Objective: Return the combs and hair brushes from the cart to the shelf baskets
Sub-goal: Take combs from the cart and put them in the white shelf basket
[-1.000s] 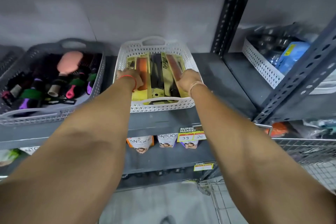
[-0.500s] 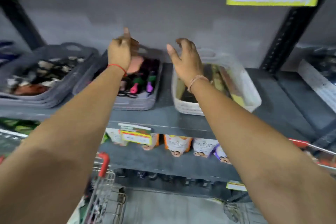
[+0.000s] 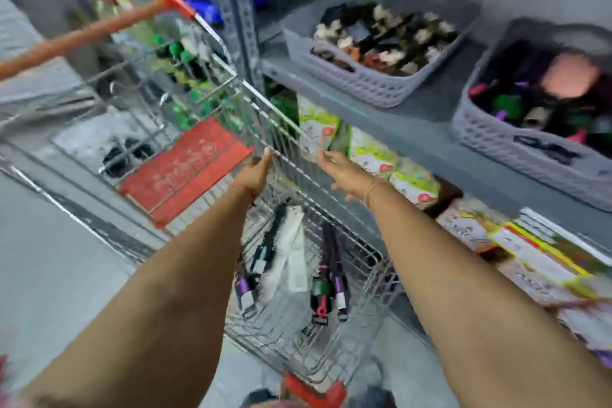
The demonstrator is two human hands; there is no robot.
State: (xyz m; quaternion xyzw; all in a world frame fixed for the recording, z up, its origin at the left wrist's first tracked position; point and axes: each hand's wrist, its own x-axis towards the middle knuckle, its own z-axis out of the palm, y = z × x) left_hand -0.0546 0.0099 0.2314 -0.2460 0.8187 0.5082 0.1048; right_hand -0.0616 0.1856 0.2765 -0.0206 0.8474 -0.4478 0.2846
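Now left hand (image 3: 256, 169), right hand (image 3: 344, 172) spread, empty (above cart (image 3: 281, 129)).

Pretty even indoor light, no harsh shadows or glare anywhere. Motion blur smears nearly everything, worst on the cart handle (image 3: 99, 26) and shelf packets (image 3: 536, 262). Wide-angle lens bends the edges, and the forearms balloon near the bottom corners.

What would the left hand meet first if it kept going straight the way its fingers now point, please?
Most likely the wire rim of the cart. The left hand is open and empty, fingers pointing up and away, with the fingertips already at or just short of that rim. The blur and the single view hide whether they touch.
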